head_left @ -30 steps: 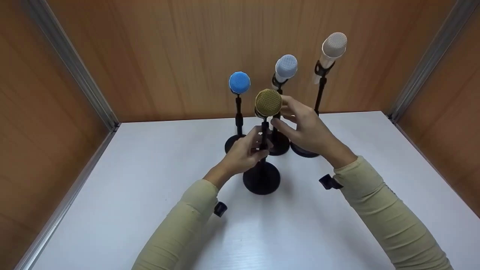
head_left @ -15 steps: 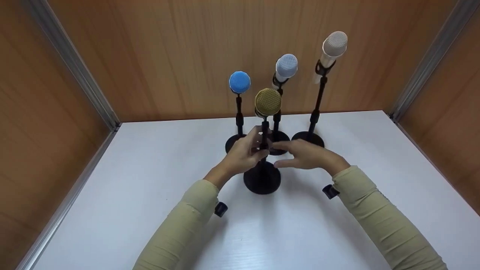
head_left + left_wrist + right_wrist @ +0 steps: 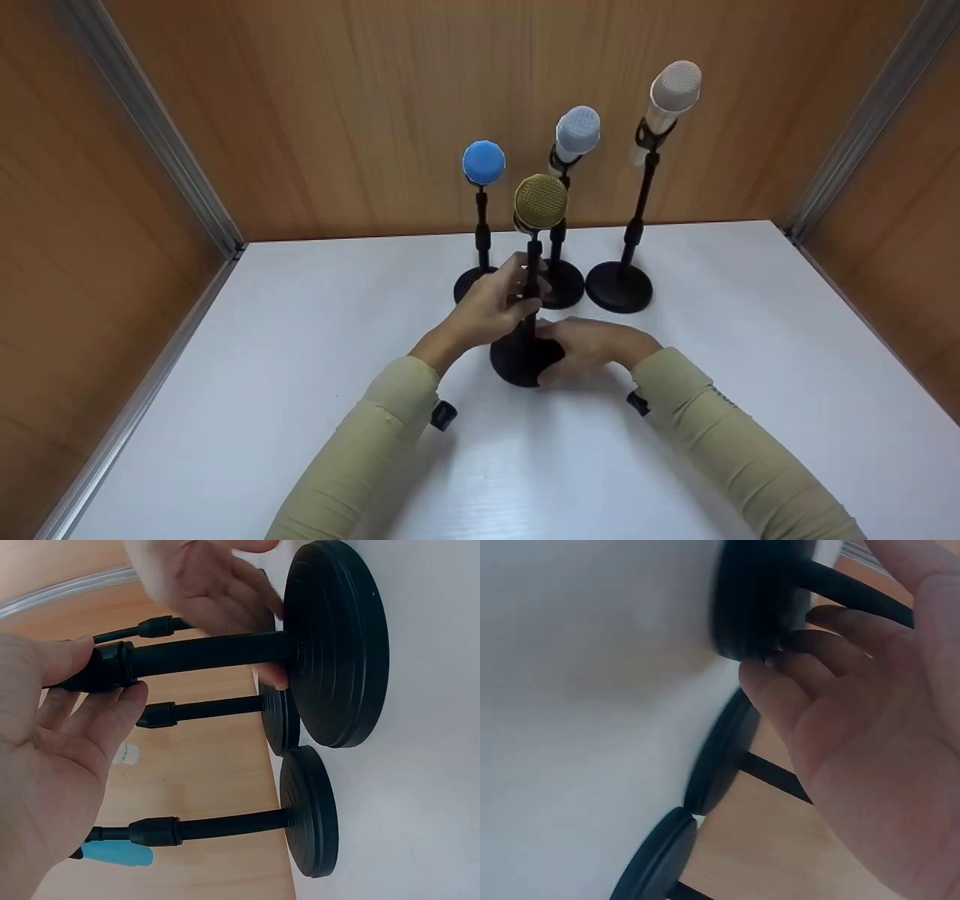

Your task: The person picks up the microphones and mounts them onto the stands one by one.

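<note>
A gold-headed microphone (image 3: pixel 541 202) stands upright in a black stand whose round base (image 3: pixel 517 358) is on the white table. My left hand (image 3: pixel 487 304) grips the stand's pole (image 3: pixel 210 652) partway up, thumb and fingers around its collar. Low on the right, my right hand (image 3: pixel 589 345) is at the base, its fingers (image 3: pixel 780 690) loosely bent along the rim and partly hidden behind it. The thumb looks apart from the base in the left wrist view. Behind stand a blue microphone (image 3: pixel 484 162), a pale blue-white one (image 3: pixel 577 131) and a taller white one (image 3: pixel 675 88).
The other black bases, including the right-hand one (image 3: pixel 619 287), stand close together behind the gold microphone. A wooden panel (image 3: pixel 360 120) rises at the back, with side panels left and right. White tabletop (image 3: pixel 300 337) extends around the stands.
My right hand has come down from beside the gold microphone's head, past the pole, to the base. The left hand has stayed on the pole, and the stand has barely moved.
</note>
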Demonstrator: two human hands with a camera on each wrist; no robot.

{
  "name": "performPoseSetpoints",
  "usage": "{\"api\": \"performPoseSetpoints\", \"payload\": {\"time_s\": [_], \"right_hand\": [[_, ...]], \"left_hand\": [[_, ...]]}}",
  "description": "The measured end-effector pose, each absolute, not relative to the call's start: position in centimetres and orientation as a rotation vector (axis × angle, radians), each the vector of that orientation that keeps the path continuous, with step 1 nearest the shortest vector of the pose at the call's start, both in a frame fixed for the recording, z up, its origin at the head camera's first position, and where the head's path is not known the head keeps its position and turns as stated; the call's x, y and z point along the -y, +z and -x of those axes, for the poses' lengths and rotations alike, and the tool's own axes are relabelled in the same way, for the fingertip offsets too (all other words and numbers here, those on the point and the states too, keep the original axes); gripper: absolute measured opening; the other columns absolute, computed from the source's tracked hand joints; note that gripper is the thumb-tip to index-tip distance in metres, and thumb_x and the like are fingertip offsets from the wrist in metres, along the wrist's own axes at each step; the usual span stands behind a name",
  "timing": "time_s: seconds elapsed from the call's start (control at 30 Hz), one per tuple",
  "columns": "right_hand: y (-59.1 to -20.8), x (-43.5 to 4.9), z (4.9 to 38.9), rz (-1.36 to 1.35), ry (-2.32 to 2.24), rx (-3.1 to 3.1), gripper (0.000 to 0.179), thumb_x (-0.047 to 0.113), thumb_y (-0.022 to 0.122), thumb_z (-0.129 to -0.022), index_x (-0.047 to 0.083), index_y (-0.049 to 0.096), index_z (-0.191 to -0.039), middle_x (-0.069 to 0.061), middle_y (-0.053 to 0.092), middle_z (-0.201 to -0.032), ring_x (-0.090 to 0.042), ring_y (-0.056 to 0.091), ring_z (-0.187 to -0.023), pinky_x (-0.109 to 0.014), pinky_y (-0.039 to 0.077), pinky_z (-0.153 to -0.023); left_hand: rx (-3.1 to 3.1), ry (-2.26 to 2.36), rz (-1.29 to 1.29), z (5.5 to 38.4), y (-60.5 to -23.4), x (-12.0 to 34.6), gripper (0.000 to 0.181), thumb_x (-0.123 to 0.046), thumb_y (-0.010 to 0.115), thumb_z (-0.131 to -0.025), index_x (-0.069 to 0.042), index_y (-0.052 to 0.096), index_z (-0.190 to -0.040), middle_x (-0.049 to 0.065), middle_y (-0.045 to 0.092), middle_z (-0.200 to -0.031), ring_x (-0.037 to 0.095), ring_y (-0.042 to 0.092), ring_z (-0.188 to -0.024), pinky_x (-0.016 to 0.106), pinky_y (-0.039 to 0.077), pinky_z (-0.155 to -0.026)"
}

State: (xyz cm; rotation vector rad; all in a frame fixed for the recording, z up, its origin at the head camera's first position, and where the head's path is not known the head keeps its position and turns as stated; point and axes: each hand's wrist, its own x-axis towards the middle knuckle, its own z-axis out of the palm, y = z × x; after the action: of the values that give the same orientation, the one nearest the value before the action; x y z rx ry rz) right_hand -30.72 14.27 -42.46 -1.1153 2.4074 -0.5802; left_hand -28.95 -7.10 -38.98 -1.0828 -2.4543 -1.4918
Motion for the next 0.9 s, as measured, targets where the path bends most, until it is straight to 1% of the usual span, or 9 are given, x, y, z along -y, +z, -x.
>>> {"api": "performPoseSetpoints", "payload": {"time_s": [0.13,0.2,0.3,0.4,0.5,0.6,0.7,0.8,0.9], "right_hand": [[-42.9,-14.3,30.6,1.11,-0.495,-2.445,0.05,0.022,0.08,-0.089,0.01,0.06,-0.134,-0.001,0.063,-0.13,-0.019,0.059,-0.121,-0.042,0.044,-0.107],[-42.9,-14.2,30.4,1.084,-0.475,-2.459,0.053,0.023,0.079,-0.09,0.01,0.059,-0.137,-0.003,0.061,-0.135,-0.021,0.058,-0.124,-0.043,0.043,-0.109],[-42.6,-14.1,30.2,1.011,-0.431,-2.497,0.066,0.029,0.079,-0.091,0.01,0.052,-0.147,-0.007,0.059,-0.14,-0.025,0.056,-0.127,-0.045,0.042,-0.11],[-42.5,-14.1,30.0,0.946,-0.381,-2.52,0.081,0.038,0.076,-0.092,0.014,0.036,-0.158,-0.013,0.054,-0.146,-0.029,0.053,-0.13,-0.048,0.04,-0.11],[-42.5,-14.4,29.9,0.893,-0.379,-2.501,0.09,0.044,0.072,-0.094,0.02,0.02,-0.163,-0.013,0.043,-0.155,-0.032,0.045,-0.138,-0.05,0.036,-0.113],[-42.5,-14.5,29.9,0.836,-0.394,-2.474,0.091,0.051,0.065,-0.096,0.026,0.011,-0.164,-0.007,0.024,-0.166,-0.039,0.029,-0.147,-0.056,0.027,-0.117],[-42.5,-14.6,29.8,0.788,-0.398,-2.476,0.09,0.057,0.062,-0.096,0.028,0.009,-0.164,0.0,0.01,-0.169,-0.045,0.016,-0.15,-0.063,0.02,-0.117],[-42.5,-14.5,29.8,0.764,-0.384,-2.496,0.089,0.059,0.062,-0.095,0.028,0.014,-0.163,0.0,0.011,-0.169,-0.049,0.015,-0.149,-0.066,0.019,-0.117],[-42.6,-14.5,29.7,0.743,-0.381,-2.507,0.09,0.06,0.063,-0.094,0.025,0.019,-0.163,-0.006,0.014,-0.168,-0.051,0.016,-0.148,-0.065,0.018,-0.117]], "left_hand": [[2.455,-1.459,1.095,29.0,-39.0,7.1,0.035,0.002,0.062,-0.098,-0.005,0.051,-0.131,0.005,0.07,-0.115,0.019,0.068,-0.112,0.03,0.052,-0.098],[2.453,-1.445,1.108,28.9,-39.1,7.2,0.031,0.002,0.062,-0.098,-0.003,0.054,-0.128,0.006,0.07,-0.116,0.019,0.067,-0.113,0.029,0.051,-0.1],[2.439,-1.454,1.127,28.9,-39.2,7.2,0.027,0.003,0.062,-0.099,-0.002,0.057,-0.124,0.006,0.069,-0.117,0.017,0.066,-0.114,0.029,0.049,-0.102],[2.426,-1.471,1.141,29.0,-39.2,7.4,0.025,0.003,0.061,-0.098,-0.001,0.058,-0.123,0.006,0.068,-0.117,0.018,0.065,-0.115,0.029,0.049,-0.103],[2.43,-1.492,1.139,29.0,-39.2,7.4,0.023,0.003,0.062,-0.098,0.0,0.06,-0.121,0.006,0.068,-0.115,0.02,0.065,-0.114,0.03,0.049,-0.101],[2.453,-1.52,1.107,29.1,-39.1,7.5,0.021,0.0,0.063,-0.099,0.001,0.063,-0.12,0.006,0.069,-0.114,0.021,0.066,-0.113,0.029,0.051,-0.099],[2.471,-1.545,1.074,29.1,-39.3,7.6,0.02,-0.003,0.065,-0.099,-0.001,0.066,-0.119,0.005,0.07,-0.114,0.02,0.067,-0.11,0.028,0.053,-0.096],[2.455,-1.575,1.077,29.2,-39.6,7.7,0.021,-0.005,0.066,-0.099,-0.003,0.067,-0.12,0.005,0.071,-0.115,0.02,0.068,-0.11,0.028,0.054,-0.095],[2.397,-1.605,1.108,29.3,-40.0,7.7,0.022,-0.005,0.067,-0.098,-0.002,0.069,-0.12,0.006,0.072,-0.114,0.022,0.069,-0.108,0.029,0.055,-0.093]]}}
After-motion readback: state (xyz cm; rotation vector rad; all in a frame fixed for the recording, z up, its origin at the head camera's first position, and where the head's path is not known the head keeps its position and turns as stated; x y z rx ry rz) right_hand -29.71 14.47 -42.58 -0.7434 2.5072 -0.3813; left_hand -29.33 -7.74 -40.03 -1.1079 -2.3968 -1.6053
